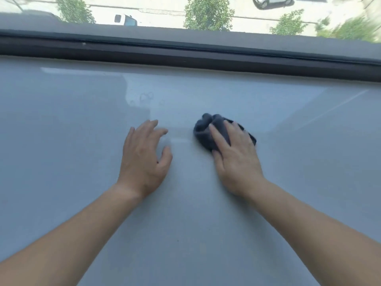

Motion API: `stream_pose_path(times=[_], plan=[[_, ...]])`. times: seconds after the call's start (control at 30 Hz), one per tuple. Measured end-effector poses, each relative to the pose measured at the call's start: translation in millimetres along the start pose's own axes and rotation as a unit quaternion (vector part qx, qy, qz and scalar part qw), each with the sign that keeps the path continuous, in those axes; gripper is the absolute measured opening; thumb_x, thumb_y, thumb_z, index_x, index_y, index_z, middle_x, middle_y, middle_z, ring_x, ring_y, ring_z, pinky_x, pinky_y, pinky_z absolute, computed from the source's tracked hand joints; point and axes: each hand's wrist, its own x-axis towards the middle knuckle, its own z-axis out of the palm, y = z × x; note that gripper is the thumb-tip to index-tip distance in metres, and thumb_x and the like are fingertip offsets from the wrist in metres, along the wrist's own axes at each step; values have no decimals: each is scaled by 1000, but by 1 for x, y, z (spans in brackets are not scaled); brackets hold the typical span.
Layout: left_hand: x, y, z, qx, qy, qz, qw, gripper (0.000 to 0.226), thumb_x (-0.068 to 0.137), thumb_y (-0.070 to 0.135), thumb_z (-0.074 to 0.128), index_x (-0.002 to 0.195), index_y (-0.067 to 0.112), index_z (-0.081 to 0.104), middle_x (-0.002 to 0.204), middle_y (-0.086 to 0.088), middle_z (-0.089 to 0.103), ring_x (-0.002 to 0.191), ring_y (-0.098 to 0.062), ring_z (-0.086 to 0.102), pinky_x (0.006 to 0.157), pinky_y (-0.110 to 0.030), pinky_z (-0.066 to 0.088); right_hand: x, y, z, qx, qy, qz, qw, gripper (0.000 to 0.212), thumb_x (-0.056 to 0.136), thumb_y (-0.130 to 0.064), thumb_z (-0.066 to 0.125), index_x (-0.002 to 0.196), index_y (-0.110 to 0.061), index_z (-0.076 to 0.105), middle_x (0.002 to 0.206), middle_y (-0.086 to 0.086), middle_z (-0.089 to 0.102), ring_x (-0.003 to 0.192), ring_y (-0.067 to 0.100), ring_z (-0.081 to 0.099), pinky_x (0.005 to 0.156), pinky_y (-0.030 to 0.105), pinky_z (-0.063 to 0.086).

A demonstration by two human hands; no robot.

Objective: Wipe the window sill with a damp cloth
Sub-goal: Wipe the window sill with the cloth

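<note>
Your right hand (235, 159) presses a bunched, dark blue-grey cloth (204, 131) onto the glossy pale grey window sill (61, 124), with the fingers laid fairly straight over it. The cloth sits mid-sill, crumpled into soft folds. Your left hand (144, 162) rests near it, fingers spread, holding nothing.

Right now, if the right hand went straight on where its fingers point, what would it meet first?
Ahead of the right hand and its cloth lies only bare sill; the first thing met would probably be the dark window frame at the back, though depth is unclear.
</note>
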Motion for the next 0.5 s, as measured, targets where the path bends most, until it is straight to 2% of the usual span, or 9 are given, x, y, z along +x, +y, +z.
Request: stream_pose_path(times=[0.07, 0.13, 0.23, 0.3, 0.33, 0.43, 0.5], plan=[[-44, 12, 6, 8, -14, -6, 1000, 50, 88, 38, 41, 130, 17, 55, 150, -8, 41, 145, -24, 29, 121, -48, 11, -44, -3, 1, -4, -35, -78, 996, 57, 98, -36, 42, 154, -31, 31, 163, 10, 23, 151, 31, 16, 124, 47, 11], [-76, 18, 12, 35, -38, -12, 999, 57, 89, 43, 36, 138, 19, 51, 157, -7, 32, 149, -21, 19, 122, -49, 5, -56, 13, -5, -7, -62, -103, 993, 55, 99, -38, 40, 154, -33, 31, 163, 6, 23, 152, 28, 16, 124, 45, 12], [-91, 14, 18, 94, -65, -6, 993, 66, 89, 47, 27, 147, 20, 41, 164, -4, 15, 152, -16, 3, 122, -47, -3, -37, 31, -12, 11, -33, 0, 999, 57, 102, -33, 41, 156, -35, 23, 165, 4, 15, 153, 25, 7, 124, 42, 5], [-92, 12, 21, 134, -63, 0, 989, 67, 89, 47, 27, 149, 20, 38, 165, -4, 13, 152, -16, 2, 122, -49, -2, -39, 22, -8, 22, -3, 60, 998, 59, 102, -30, 39, 157, -34, 18, 165, 6, 12, 152, 26, 5, 124, 42, 3], [-92, 12, 22, 147, -62, -1, 987, 67, 88, 47, 28, 149, 19, 37, 165, -4, 13, 152, -17, 3, 122, -49, -1, -51, 13, -4, 21, 3, 58, 998, 60, 101, -28, 41, 157, -32, 19, 165, 8, 13, 152, 28, 5, 124, 44, 3], [-92, 13, 26, 163, -66, -2, 984, 67, 87, 46, 31, 148, 19, 37, 164, -5, 15, 152, -19, 6, 122, -50, 1, -114, -4, 5, 20, -22, -65, 997, 62, 96, -26, 51, 154, -30, 31, 162, 10, 24, 151, 32, 17, 124, 47, 11], [-92, 11, 27, 172, -63, -4, 983, 67, 86, 46, 31, 148, 19, 37, 164, -5, 15, 152, -18, 5, 122, -50, 0, -134, 11, 0, 6, -54, -149, 987, 58, 95, -28, 51, 152, -31, 36, 160, 10, 30, 150, 31, 22, 122, 48, 18]])
